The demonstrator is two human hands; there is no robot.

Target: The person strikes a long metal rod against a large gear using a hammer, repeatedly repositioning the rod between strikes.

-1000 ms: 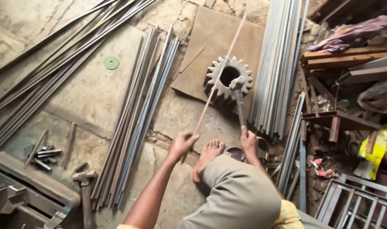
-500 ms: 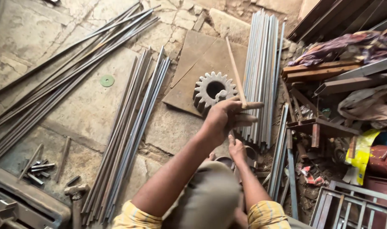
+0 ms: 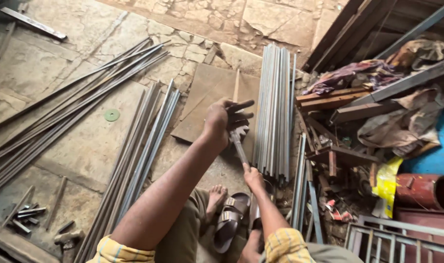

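Toothed steel gear (image 3: pixel 239 131) half hidden under left hand (image 3: pixel 221 122).

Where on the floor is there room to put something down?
Bare stone lies around the green disc, between the long rods and the rod bundle. The right side is crowded with scrap wood, cloth and a red pipe.

A bundle of grey rods (image 3: pixel 275 112) lies just right of the fingers. More rods (image 3: pixel 139 160) lie to their left, a long spread (image 3: pixel 61 117) farther left. A green disc (image 3: pixel 112 115) sits well left. Short bolts (image 3: pixel 25 214) lie far below-left. A red pipe (image 3: pixel 424 191) and yellow bag (image 3: pixel 386 184) lie far right. A sandal (image 3: pixel 230 220) rests below.
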